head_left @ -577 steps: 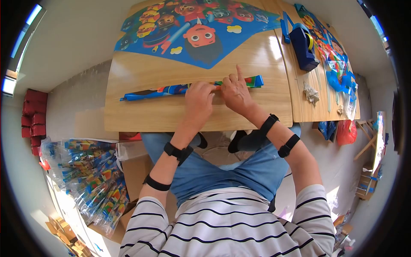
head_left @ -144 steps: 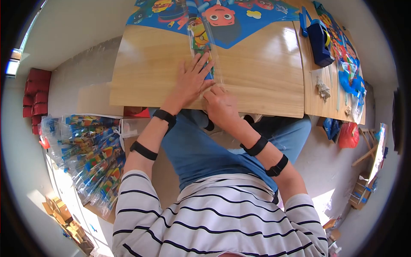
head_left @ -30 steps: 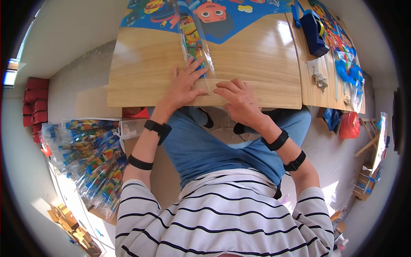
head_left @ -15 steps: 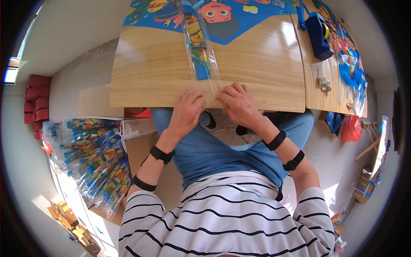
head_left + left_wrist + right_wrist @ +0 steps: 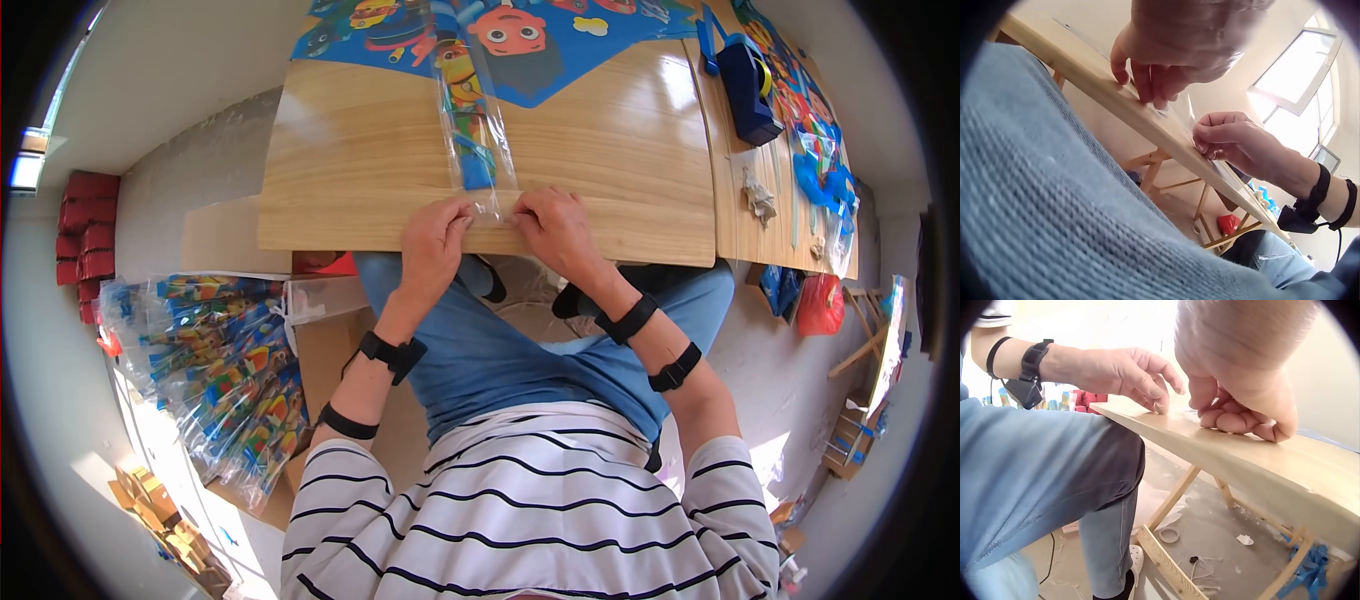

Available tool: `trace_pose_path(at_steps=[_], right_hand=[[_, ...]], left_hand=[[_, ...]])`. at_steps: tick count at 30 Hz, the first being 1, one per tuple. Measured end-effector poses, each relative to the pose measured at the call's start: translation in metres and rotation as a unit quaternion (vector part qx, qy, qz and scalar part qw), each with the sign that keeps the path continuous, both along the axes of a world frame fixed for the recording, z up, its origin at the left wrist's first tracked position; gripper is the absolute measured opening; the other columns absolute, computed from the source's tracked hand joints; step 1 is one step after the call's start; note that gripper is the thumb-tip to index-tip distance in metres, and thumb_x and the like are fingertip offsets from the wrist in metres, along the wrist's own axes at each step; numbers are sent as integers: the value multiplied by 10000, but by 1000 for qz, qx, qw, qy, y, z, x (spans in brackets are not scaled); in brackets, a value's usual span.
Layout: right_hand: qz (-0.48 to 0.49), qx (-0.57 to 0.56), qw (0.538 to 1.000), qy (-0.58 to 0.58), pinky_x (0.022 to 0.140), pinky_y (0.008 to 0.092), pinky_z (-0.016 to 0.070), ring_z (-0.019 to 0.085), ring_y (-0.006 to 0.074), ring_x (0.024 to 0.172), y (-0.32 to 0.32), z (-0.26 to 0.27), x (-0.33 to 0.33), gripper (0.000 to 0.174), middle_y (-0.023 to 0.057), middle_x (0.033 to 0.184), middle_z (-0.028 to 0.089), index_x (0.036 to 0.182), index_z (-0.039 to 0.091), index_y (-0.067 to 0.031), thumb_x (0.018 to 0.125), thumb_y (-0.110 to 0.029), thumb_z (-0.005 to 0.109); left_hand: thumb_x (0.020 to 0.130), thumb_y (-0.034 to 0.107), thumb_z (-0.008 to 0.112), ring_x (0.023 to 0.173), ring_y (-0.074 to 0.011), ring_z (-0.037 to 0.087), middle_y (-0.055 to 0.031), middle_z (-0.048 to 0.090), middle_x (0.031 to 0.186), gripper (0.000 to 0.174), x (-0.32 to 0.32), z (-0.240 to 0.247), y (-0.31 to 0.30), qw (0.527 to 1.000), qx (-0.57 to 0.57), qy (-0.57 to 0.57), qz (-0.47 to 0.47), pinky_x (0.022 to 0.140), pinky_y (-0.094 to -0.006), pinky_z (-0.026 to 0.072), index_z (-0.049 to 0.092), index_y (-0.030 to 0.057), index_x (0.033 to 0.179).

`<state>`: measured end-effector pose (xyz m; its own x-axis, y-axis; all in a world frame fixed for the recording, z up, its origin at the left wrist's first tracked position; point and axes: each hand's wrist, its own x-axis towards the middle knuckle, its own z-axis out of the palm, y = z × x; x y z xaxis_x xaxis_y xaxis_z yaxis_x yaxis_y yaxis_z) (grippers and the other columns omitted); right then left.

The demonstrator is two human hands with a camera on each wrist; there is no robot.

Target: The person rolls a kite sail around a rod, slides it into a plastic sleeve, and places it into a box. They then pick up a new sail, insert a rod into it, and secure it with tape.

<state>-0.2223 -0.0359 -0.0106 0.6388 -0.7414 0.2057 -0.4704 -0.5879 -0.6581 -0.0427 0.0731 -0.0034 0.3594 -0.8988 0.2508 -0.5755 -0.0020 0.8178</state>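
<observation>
Far left, stacked red boxes [image 5: 88, 235] by the wall, then a pile of plastic-bagged colour prints [image 5: 215, 370] low beside the table [image 5: 620, 140]. Left hand [image 5: 432, 240] near the table's front edge, fingers curled, thumb and finger pinching the near left corner of a clear plastic sleeve [image 5: 489, 209]. Sleeve lies flat on the wood, near end between the hands, far end over a blue cartoon-printed sheet [image 5: 530, 85]; inside it, a folded printed strip [image 5: 467, 110] stops short of the near end. Right hand [image 5: 558, 230] mirrors the left: fingers tucked, thumb and forefinger pinching the near right corner. Film too thin and glary there to tell whether that end is open or sealed. For good handling: pull both corners evenly outward, light tension, knuckles low on the wood, so the film sits straight without creasing or tearing; leave the strip's end square, clear of the fingertips. Right side: navy tape dispenser [image 5: 750, 90], crumpled paper [image 5: 758, 197], red plastic bag [image 5: 821, 305] hanging below.
</observation>
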Motion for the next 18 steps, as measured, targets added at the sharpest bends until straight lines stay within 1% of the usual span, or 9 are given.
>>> trace_pose_path(at_steps=[2, 5, 8, 11, 14, 15, 17, 18], right_hand=[[-13, -6, 1000, 6, 787, 457, 408, 624, 306, 870, -1, -3, 4, 92, 82, 814, 679, 790, 669, -92, 826, -164, 713], [-28, -15, 999, 19, 763, 454, 396, 631, 302, 853, 0, -4, 9, 118, 74, 803, 686, 767, 656, -96, 818, -178, 723], [-35, -23, 999, 21, 756, 451, 390, 630, 294, 852, 0, -5, 12, 126, 61, 802, 684, 756, 655, -101, 809, -185, 732], [-40, -19, 999, 13, 765, 447, 388, 624, 288, 855, 2, -2, 12, 124, 51, 803, 676, 757, 657, -104, 800, -185, 740], [-36, -16, 999, 4, 786, 443, 393, 615, 286, 873, 2, -2, 11, 117, 49, 817, 662, 768, 658, -106, 793, -180, 746], [-34, -16, 999, 2, 794, 442, 395, 611, 286, 882, 2, -2, 11, 115, 49, 824, 657, 772, 659, -107, 791, -178, 748], [-23, -52, 998, 9, 809, 443, 404, 605, 295, 898, 1, -2, 12, 105, 62, 846, 651, 790, 658, -107, 792, -169, 742], [-17, -70, 997, 12, 816, 443, 408, 603, 299, 906, 0, 0, 13, 101, 68, 857, 648, 798, 657, -107, 792, -165, 740]], left_hand=[[892, 22, 639, 880, -316, 675, -141, 704, 886, 224, 0, -3, -1, 999, -4, 43, 13, 782, -398, 522, 695, 36, 1109], [872, -13, 640, 877, -303, 680, -143, 700, 902, 323, 2, -2, 1, 995, 38, 88, 22, 802, -396, 531, 670, 35, 1190], [846, -26, 668, 921, -324, 663, -158, 686, 990, 363, 0, 1, 6, 998, 10, 53, 38, 825, -410, 528, 652, 26, 1206], [826, -29, 687, 996, -350, 636, -169, 663, 1086, 354, -9, 15, 19, 995, -39, -82, 49, 848, -417, 523, 659, 17, 1176], [820, -31, 701, 1082, -370, 620, -167, 673, 1137, 343, -17, 23, 33, 995, -7, -81, 58, 936, -413, 499, 660, 6, 1158], [818, -31, 700, 1079, -371, 620, -170, 671, 1137, 338, -17, 22, 34, 995, -13, -73, 65, 931, -415, 500, 660, 5, 1152], [813, -32, 697, 1071, -374, 619, -175, 667, 1137, 329, -16, 18, 37, 995, -25, -57, 79, 922, -420, 503, 659, 3, 1138], [805, -32, 699, 1078, -374, 617, -175, 664, 1144, 329, -15, 18, 37, 993, -28, -97, 64, 934, -427, 498, 660, -1, 1130]])
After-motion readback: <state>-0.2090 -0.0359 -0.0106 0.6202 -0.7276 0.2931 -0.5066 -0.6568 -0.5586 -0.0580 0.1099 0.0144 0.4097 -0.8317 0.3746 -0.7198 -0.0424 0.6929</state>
